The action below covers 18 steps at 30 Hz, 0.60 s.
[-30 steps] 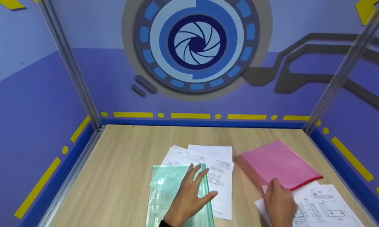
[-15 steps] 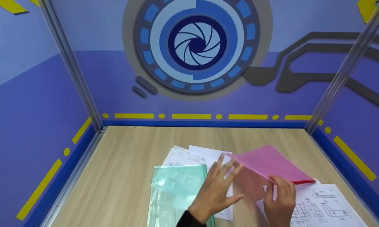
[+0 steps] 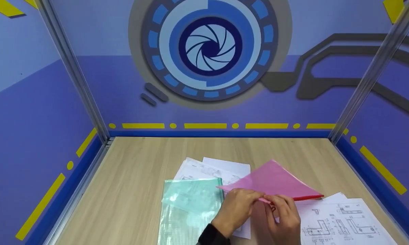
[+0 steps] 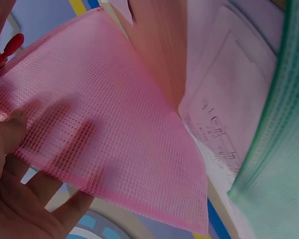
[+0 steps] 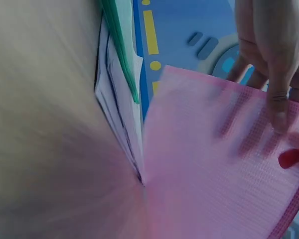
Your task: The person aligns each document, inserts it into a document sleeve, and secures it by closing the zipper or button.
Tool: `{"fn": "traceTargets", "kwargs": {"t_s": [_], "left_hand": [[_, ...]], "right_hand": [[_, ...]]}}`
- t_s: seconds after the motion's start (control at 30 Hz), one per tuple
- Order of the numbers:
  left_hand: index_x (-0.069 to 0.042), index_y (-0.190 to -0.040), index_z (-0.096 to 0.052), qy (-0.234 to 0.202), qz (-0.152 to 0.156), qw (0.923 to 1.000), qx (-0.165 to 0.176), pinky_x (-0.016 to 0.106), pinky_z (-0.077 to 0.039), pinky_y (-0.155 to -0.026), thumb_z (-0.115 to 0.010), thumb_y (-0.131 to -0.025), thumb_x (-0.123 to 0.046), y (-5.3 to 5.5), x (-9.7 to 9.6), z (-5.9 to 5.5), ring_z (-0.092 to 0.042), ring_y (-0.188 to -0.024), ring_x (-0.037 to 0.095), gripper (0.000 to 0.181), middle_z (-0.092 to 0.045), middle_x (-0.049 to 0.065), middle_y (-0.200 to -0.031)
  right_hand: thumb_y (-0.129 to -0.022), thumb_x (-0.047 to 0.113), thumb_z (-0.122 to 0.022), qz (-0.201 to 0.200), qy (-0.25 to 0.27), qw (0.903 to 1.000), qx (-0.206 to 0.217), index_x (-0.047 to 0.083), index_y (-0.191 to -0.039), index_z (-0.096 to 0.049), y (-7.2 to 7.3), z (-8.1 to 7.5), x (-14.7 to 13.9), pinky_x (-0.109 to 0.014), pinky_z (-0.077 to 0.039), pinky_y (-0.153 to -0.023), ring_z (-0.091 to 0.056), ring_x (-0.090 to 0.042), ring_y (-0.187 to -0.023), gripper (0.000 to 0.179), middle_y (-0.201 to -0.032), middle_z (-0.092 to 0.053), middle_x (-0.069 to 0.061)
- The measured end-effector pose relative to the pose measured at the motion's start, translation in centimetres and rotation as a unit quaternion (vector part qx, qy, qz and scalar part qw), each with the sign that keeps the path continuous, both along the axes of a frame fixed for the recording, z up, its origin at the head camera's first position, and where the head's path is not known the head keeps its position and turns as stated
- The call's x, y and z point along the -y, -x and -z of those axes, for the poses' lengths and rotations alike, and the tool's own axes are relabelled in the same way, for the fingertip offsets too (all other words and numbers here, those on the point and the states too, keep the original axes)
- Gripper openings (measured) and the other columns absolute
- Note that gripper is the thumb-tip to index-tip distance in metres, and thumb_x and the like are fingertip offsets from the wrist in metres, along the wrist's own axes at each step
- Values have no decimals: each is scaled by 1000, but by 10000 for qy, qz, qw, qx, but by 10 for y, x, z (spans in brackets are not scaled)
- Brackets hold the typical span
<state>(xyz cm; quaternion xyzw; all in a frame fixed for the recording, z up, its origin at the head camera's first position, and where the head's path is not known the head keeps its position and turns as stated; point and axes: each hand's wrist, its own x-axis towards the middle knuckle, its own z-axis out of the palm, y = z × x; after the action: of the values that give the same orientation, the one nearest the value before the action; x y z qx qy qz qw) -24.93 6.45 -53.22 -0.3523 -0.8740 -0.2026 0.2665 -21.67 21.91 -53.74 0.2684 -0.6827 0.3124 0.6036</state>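
Both hands hold a pink mesh zip pouch [image 3: 272, 178], tilted up above the table with its red zipper edge to the right. My left hand [image 3: 236, 209] pinches the near edge. In the left wrist view its thumb lies on the mesh, and the fingers show through from behind. Close beside it, my right hand [image 3: 286, 221] grips the same edge near the zipper's end. A red zipper pull [image 5: 291, 158] sticks out by the right fingers, which are mostly cut off in the right wrist view.
Left of the hands lies a green mesh zip pouch [image 3: 190, 207], partly over printed drawing sheets [image 3: 240, 166]. More drawing sheets [image 3: 340, 217] lie at the right of the wooden table [image 3: 122, 190]. Blue-purple panels [image 3: 99, 85] enclose the back and sides.
My left hand has moved right from over the green pouch and taken hold of the pink pouch's edge. The pink pouch has been lifted, tilted and drawn left by the right hand.
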Motion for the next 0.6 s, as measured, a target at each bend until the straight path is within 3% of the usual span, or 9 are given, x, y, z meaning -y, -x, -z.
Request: {"fn": "traceTargets", "kwargs": {"t_s": [0.2,0.4,0.47,0.6], "left_hand": [[-23,-126,-80,-1020,365,9936,319,17,-55,-90,-63,-107,-16,3,17,3,-72,-109,2,26,-78,-9,-117],[-20,-136,-74,-1687,760,9783,931,18,-52,-95,-56,-112,-19,0,44,-11,-69,-116,2,31,-75,-8,-126],[-19,-137,-73,-1914,946,9690,1240,19,-52,-97,-54,-112,-20,-4,53,-19,-68,-117,2,32,-74,-7,-128],[-16,-134,-75,-2484,1410,9417,1779,23,-55,-96,-52,-113,-15,-14,65,-35,-69,-114,4,31,-75,-6,-126]], "right_hand": [[-106,28,-67,-54,-255,9992,308,-9,-97,-78,0,-15,-7,-27,-44,-104,-63,-41,-90,40,-95,-76,-22],[-108,35,-63,-100,-1196,9897,780,3,-114,-82,-1,-52,-3,-37,-42,-93,-66,-38,-98,38,-107,-78,-13],[-108,39,-61,-145,-1545,9819,1081,8,-120,-81,-5,-68,-1,-36,-42,-89,-67,-32,-99,38,-111,-77,-8],[-108,44,-61,-295,-2001,9675,1519,14,-125,-79,-14,-98,4,-31,-44,-85,-67,-20,-100,39,-116,-76,1]]}}
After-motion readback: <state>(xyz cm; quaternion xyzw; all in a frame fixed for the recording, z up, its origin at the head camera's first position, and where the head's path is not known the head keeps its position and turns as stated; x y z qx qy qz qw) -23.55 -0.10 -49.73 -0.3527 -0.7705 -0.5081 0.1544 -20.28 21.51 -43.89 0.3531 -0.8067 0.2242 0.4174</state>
